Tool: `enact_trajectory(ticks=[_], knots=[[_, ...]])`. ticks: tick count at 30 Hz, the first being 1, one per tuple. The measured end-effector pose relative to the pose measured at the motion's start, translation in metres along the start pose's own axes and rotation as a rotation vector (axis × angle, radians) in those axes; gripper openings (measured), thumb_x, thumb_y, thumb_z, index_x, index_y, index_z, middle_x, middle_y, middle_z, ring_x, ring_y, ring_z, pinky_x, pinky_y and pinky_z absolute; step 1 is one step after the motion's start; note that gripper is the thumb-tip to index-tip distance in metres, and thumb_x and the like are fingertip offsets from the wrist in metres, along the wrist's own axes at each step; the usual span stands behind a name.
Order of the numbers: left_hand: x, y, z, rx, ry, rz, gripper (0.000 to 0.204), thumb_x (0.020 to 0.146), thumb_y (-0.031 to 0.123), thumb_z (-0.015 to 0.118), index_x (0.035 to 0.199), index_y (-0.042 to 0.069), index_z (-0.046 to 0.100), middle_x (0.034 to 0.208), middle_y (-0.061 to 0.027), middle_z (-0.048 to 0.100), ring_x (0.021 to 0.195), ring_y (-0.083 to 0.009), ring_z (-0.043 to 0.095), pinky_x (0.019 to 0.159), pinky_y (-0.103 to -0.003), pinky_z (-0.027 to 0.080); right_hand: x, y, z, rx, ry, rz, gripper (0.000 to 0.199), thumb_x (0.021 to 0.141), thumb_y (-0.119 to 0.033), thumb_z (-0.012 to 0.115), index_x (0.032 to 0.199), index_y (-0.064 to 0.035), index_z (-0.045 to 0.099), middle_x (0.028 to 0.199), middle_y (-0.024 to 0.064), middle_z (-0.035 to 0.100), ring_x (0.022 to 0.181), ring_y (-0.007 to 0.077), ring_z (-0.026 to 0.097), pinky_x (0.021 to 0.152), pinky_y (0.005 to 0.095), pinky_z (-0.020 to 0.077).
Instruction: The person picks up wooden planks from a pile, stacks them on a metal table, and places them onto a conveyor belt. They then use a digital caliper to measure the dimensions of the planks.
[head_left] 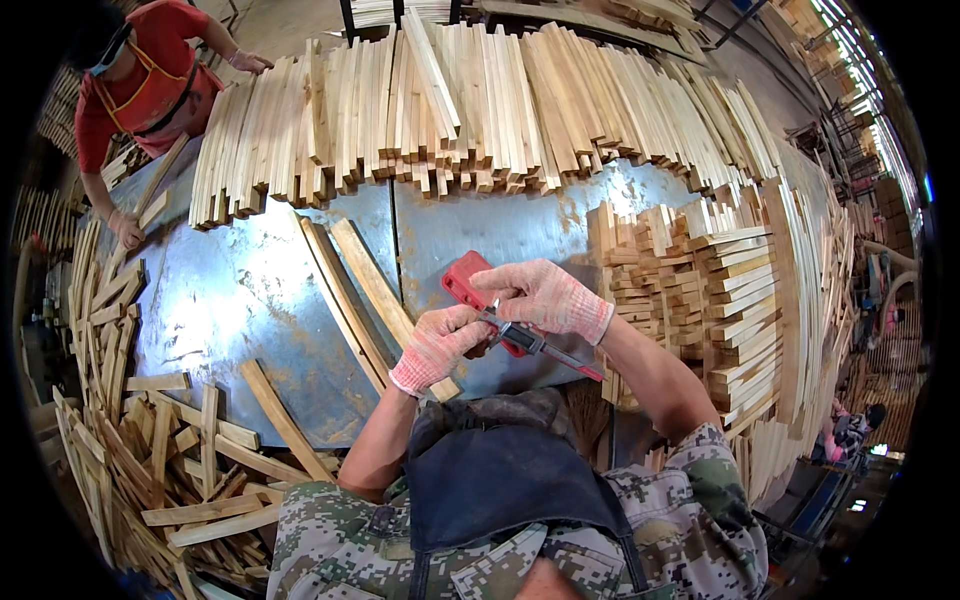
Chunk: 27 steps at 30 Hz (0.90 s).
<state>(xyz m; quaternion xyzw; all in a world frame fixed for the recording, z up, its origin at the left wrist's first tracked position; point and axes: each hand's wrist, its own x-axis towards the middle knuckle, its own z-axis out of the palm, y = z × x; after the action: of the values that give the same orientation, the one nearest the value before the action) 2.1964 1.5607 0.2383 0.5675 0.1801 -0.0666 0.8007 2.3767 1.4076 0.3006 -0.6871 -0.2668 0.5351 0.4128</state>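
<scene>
Both of my gloved hands meet over the near middle of the metal-topped table. Between them is a red and dark grey tool point(522, 337) with a slim bar that points down to the right; its exact kind is unclear. My left hand point(440, 345) pinches the tool's near side with closed fingers. From the right, my right hand point(545, 297) closes its fingers around the upper part. A red flat end with holes point(462, 280) sticks out beyond the fingertips. Two long wooden strips point(375, 275) lie on the table just left of the hands, partly behind my left one.
Along the far side lies a wide row of wooden strips point(480, 100). Stacked strips point(745, 320) stand at the right. A jumbled pile of offcuts point(190, 480) fills the lower left. At the far left, a co-worker in red point(150, 90) rests hands on the wood.
</scene>
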Motion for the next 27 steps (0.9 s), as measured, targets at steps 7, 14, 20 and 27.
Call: enact_trajectory(ticks=[7,14,20,27], knots=[[0.001,-0.007,0.002,-0.052,0.011,-0.042,0.019,0.103,0.018,0.071,0.098,-0.001,0.073,0.084,-0.0062,0.074,0.076,-0.014,0.07,0.071,-0.031,0.058,0.003,0.012,0.003,0.046,0.038,0.025,0.05,0.096,-0.001,0.067,0.146,-0.0029,0.066,0.106,0.004,0.074,0.096,0.0097,0.066,0.089,0.0291,0.0569],[-0.001,-0.011,-0.003,-0.079,0.064,-0.024,0.021,0.103,0.02,0.071,0.1,0.0,0.074,0.086,-0.0065,0.074,0.076,-0.0148,0.071,0.072,-0.032,0.059,0.002,0.02,-0.012,-0.002,0.186,0.0,0.048,0.097,-0.004,0.065,0.145,0.0005,0.064,0.102,0.0048,0.074,0.091,0.0086,0.066,0.083,0.0263,0.0574],[0.004,0.003,-0.007,0.027,0.091,0.03,0.021,0.103,0.02,0.071,0.096,0.001,0.074,0.08,-0.0034,0.072,0.073,-0.0102,0.066,0.068,-0.029,0.056,-0.005,0.018,-0.001,-0.043,0.149,-0.06,0.062,0.098,-0.012,0.074,0.154,0.0021,0.051,0.118,0.012,0.074,0.107,0.0156,0.069,0.098,0.0319,0.0568],[0.005,0.0,0.016,0.438,0.199,0.123,0.021,0.1,0.019,0.071,0.097,-0.002,0.076,0.078,-0.0072,0.074,0.07,-0.0114,0.068,0.066,-0.031,0.056,0.016,0.048,0.01,-0.081,0.012,0.037,0.058,0.09,-0.012,0.075,0.146,-0.003,0.062,0.121,0.0112,0.075,0.114,0.0209,0.071,0.103,0.0326,0.0552]])
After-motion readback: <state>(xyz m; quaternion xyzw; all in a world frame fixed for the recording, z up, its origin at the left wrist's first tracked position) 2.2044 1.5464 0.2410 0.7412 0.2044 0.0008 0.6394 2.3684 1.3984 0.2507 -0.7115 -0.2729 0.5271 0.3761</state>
